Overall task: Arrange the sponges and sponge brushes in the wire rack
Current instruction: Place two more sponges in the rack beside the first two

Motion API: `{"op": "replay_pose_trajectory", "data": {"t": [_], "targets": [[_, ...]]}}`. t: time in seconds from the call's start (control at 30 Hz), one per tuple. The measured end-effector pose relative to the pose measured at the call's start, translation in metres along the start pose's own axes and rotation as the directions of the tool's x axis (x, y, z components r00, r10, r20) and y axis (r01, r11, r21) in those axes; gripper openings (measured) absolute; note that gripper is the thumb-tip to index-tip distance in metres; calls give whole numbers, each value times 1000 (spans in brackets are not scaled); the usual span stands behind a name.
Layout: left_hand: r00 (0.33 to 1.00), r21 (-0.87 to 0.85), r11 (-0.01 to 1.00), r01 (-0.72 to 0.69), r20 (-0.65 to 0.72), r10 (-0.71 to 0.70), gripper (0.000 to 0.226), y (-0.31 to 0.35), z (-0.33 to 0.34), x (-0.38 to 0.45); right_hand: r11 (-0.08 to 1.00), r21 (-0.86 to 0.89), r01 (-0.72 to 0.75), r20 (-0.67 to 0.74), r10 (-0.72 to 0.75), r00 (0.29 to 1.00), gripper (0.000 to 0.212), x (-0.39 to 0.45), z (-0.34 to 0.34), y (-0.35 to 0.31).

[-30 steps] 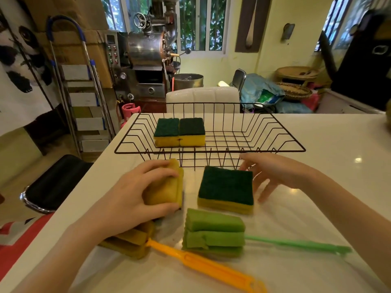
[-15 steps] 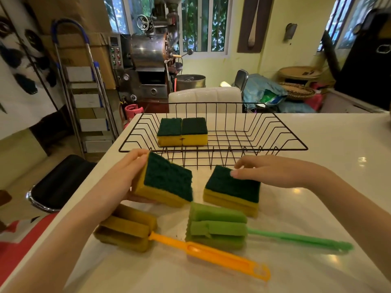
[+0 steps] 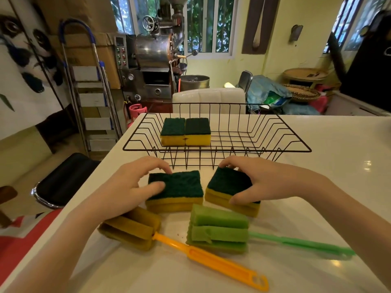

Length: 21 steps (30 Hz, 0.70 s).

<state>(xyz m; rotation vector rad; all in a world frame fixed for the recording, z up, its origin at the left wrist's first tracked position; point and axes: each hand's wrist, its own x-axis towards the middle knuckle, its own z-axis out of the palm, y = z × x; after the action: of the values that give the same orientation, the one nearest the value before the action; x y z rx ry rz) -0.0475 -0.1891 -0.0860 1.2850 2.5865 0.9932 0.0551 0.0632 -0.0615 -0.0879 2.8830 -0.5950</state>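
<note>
Black wire makes the rack [image 3: 294, 132], and it sits at the far side of the white table [image 3: 338, 187]. Two sponges [image 3: 185, 132] lie in its left part, side by side and touching, green side up.

In front of the rack, the left hand [image 3: 127, 187] holds the left sponge [image 3: 177, 191]. Its fingers curl over the far edge and its thumb presses on the green top. The right hand [image 3: 260, 182] pinches the right sponge [image 3: 230, 189], fingers at the back and thumb at the front. This sponge is tilted.

Closer still lie the orange brush [image 3: 135, 229] and the green brush [image 3: 218, 229], flat on the table. The green brush touches the right sponge.
</note>
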Motion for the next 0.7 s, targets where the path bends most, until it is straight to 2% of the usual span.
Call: {"op": "replay_pose_trajectory", "data": {"t": [0.13,0.23,0.3,0.4,0.5,0.6,0.7], "targets": [[974,83,996,-45,225,25,51,6,2,4,998,-63,-31,18,32,999,62,2,-2,-1],[943,186,981,-54,334,-11,32,12,-2,12,993,-106,-50,15,52,999,63,5,-4,-3],[926,284,955,-87,376,-28,31,16,-3,20,990,-131,-57,8,58,998,62,6,-5,-5],[920,378,913,-154,391,-7,28,23,-2,33,986,-156,-53,-14,51,999,60,6,-4,-7],[924,398,900,-179,382,14,25,28,-4,41,986,-152,-72,-24,69,997,55,1,-10,-6],[939,321,934,-156,342,40,23,39,-18,44,994,-71,-87,-33,85,996,48,-8,-28,0],[957,144,986,-88,288,44,24,56,-37,48,991,87,-97,-36,101,994,39,-18,-53,4]]}}
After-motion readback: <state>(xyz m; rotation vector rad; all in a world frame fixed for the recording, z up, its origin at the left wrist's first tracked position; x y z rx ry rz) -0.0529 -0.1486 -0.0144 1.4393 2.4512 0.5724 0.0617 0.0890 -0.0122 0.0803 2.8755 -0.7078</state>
